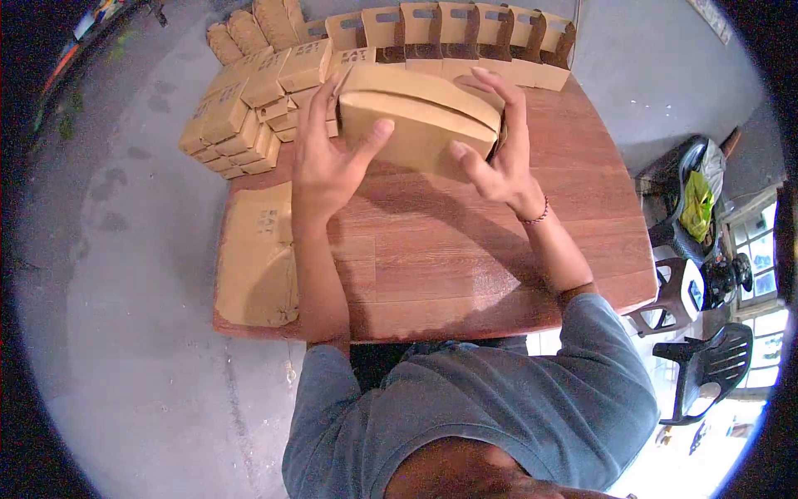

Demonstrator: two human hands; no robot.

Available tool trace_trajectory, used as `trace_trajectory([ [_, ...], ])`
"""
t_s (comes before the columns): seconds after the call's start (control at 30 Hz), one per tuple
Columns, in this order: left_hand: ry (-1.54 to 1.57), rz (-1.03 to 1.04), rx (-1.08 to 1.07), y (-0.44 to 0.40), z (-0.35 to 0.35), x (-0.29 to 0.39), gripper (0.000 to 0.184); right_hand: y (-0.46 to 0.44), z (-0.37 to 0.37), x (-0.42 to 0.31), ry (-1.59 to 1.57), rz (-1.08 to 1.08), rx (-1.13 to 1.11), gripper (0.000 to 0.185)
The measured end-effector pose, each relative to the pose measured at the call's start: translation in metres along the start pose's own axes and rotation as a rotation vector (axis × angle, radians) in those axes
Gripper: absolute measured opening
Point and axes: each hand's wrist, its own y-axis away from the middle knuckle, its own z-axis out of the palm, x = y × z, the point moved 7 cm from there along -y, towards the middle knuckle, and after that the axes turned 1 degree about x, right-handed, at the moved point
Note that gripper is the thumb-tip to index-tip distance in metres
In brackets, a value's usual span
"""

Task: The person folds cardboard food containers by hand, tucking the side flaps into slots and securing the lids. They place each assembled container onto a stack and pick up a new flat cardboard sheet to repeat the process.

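Observation:
A brown cardboard box (416,125) is held up over the far half of the wooden table (449,249). My left hand (328,166) grips its left end, thumb on the near face. On the opposite end my right hand (503,162) presses, with its thumb low on the near face and its fingers at the top edge. A dark gap runs along the upper part of the box, below its top panel. Flat cardboard (253,258) with small dark print lies beside my left forearm.
Stacked closed boxes (229,121) with dark lettering fill the back left corner. Along the back edge stands a row of cardboard carriers (457,37) with handle holes. To the right are a dark plastic chair (719,366), a stool (677,291) and a yellow-green bag (697,204).

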Motion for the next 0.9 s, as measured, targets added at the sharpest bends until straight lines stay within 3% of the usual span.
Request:
trace_trajectory([
  [0.03,0.000,0.001,-0.002,0.001,0.001,0.004,0.074,-0.003,0.001,-0.004,-0.080,0.034,-0.089,0.075],
  [0.1,0.390,0.149,-0.071,0.004,0.010,0.027,0.073,-0.001,0.002,0.000,-0.235,0.095,-0.093,0.074],
  [0.13,0.393,0.151,-0.075,0.005,0.016,0.030,0.073,0.001,0.005,0.003,-0.391,0.155,-0.099,0.073],
  [0.23,0.507,0.120,-0.032,0.008,0.025,0.033,0.063,-0.003,-0.005,0.004,-0.411,0.109,0.019,0.072],
  [0.3,0.561,0.066,-0.024,0.010,0.027,0.028,0.051,-0.006,-0.003,0.000,-0.362,0.095,0.020,0.072],
  [0.37,0.595,0.033,0.003,0.011,0.029,0.024,0.048,-0.006,-0.010,0.002,-0.161,0.037,-0.019,0.072],
  [0.47,0.694,-0.037,0.051,0.012,0.033,0.011,0.046,-0.008,-0.014,-0.007,-0.159,-0.081,0.030,0.068],
  [0.57,0.684,-0.083,0.127,0.011,0.032,0.005,0.045,-0.004,-0.018,0.001,-0.192,0.054,0.144,0.064],
  [0.67,0.686,-0.120,0.179,0.012,0.035,0.004,0.044,-0.007,-0.014,0.010,-0.233,0.206,0.066,0.061],
  [0.7,0.694,-0.114,0.202,0.012,0.036,0.005,0.044,-0.007,-0.011,0.005,-0.072,0.128,-0.045,0.064],
  [0.8,0.693,-0.088,0.240,0.012,0.033,0.012,0.047,-0.008,-0.001,-0.004,0.049,0.081,-0.059,0.069],
  [0.9,0.713,-0.045,0.225,0.011,0.030,0.016,0.053,-0.011,0.001,-0.004,-0.010,0.097,-0.094,0.073],
])
